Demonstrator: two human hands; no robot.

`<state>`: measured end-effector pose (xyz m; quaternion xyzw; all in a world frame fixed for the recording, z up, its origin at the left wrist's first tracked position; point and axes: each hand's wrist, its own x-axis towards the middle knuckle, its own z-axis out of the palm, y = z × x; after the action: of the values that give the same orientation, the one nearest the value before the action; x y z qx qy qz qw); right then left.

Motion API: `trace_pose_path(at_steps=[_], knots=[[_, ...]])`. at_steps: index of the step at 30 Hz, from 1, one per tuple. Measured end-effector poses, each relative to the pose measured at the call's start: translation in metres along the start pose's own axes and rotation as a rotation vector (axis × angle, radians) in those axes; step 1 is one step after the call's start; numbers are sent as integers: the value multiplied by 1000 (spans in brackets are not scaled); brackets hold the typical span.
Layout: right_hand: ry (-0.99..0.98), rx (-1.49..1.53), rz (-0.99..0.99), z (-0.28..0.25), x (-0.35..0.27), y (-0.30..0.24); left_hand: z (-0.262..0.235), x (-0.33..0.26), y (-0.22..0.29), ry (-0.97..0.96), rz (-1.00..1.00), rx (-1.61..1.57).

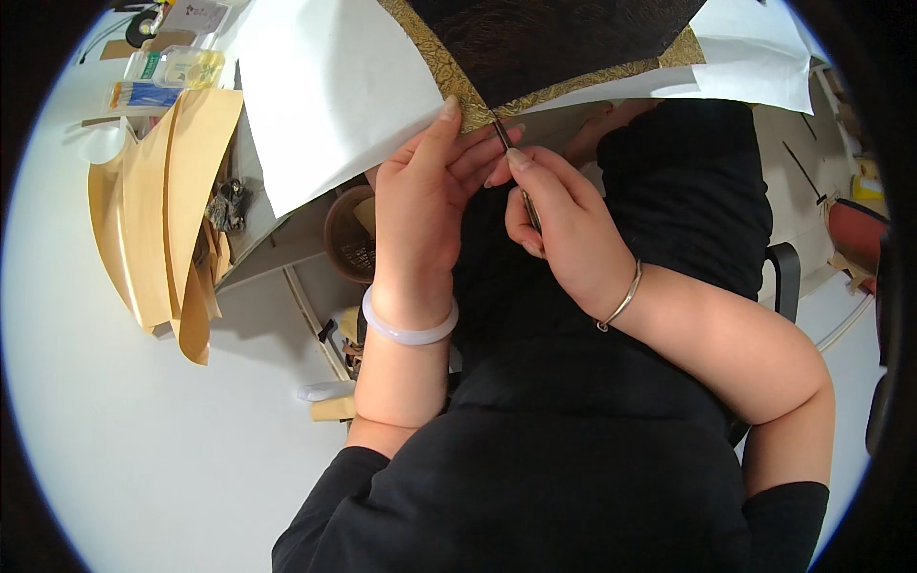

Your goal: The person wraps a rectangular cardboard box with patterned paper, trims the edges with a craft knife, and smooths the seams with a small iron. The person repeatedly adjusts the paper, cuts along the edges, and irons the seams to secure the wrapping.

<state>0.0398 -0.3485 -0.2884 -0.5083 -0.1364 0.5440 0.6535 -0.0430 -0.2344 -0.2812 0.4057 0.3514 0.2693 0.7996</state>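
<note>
Gold brocade border | lying top centre, edging dark panel on white sheet | left hand pinching its corner, thumb on top | right hand gripping thin metal tool, fingers curled tight, tip touching border | judging: keeping corner taut, tool shallow, pressure light.

Packages/labels, all at upper left on the desk. Clear plastic box, rectangular, yellowish contents, w/ a green-and-white label at its left end. Just behind it: flat white card or packet, pale print, too small to tell more. Just below the box: flat clear pack of thin blue sticks w/ white and orange ends, lying roughly level. Brown cardboard piece betw. box and card. No screens or signs in view.
</note>
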Motion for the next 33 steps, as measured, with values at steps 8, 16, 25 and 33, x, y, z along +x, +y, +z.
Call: trace_pose_path(at_steps=[8, 16, 25, 33], knots=[[-28, 2, -17, -1, 1, 1, -2, 2, 0, 14, -15, -5], [-40, 65, -21, -2, 2, -1, 2, 1, 2, 9, 2, -6], [-35, 80, -15, 0, 2, 0, -2, 2, 1, 4, 0, -10], [-11, 56, -13, 2, 4, 2, -2, 3, 0, 2, 7, -2]])
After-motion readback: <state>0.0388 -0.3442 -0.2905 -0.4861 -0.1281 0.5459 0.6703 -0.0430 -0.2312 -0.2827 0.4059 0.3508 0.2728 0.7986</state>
